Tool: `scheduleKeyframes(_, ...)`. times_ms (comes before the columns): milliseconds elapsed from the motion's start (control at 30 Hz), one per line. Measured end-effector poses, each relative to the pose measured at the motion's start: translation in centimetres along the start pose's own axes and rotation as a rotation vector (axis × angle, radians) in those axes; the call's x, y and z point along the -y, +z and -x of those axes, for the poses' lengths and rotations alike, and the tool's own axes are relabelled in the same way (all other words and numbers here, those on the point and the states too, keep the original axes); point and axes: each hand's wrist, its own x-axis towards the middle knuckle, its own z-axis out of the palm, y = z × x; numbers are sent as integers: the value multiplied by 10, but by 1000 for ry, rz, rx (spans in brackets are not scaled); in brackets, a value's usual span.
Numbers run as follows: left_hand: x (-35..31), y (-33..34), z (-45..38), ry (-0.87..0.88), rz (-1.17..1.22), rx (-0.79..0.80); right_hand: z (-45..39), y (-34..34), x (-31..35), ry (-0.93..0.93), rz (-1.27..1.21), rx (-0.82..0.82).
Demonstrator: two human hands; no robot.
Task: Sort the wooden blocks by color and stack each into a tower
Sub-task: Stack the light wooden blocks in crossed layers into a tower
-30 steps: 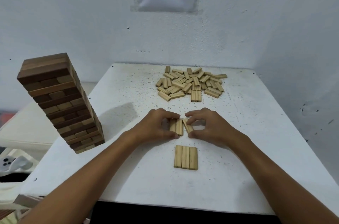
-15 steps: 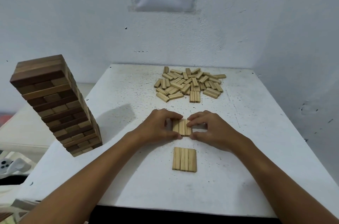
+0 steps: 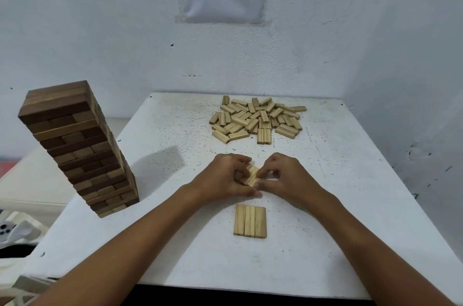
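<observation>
Hands: the left hand [image 3: 225, 177] and right hand [image 3: 283, 176] pinch a small set of pale blocks [image 3: 250, 175] from either side, mid-worktop [image 3: 338, 205].
Base layer: three pale blocks [image 3: 250, 221] lie flush, just near of the hands.
Supply: a loose pale pile [image 3: 258, 119] at the far side.
Dark tower [image 3: 77, 147]: stands at the left edge.
Handling: the blocks look light, rigid and smooth-sided; squeezing the outer long faces likely keeps the set together.

White table [image 3: 160, 243], rough white walls [image 3: 100, 29]
</observation>
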Motion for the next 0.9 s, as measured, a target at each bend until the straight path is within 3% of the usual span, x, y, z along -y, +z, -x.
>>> scheduleKeyframes(367, 5, 1, -21, 106, 107, 149, 15, -2, 5, 124, 10, 5)
scheduleKeyframes(467, 4, 2, -19, 160, 118, 100, 15, -3, 7, 160, -97, -92)
scheduleKeyframes(567, 1, 6, -12, 49, 372, -107, 11, -5, 9, 219, -381, -242)
scheduleKeyframes(700, -14, 14, -2, -183, 786, -193, 4, 4, 20, 265, -807, -239)
scheduleKeyframes(800, -25, 21, 3, -244, 1021, -239, 1, 15, 28, 262, -877, -217)
scheduleKeyframes(900, -32, 23, 5, -230, 1102, -211, 0, 24, 33, 257, -908, -221)
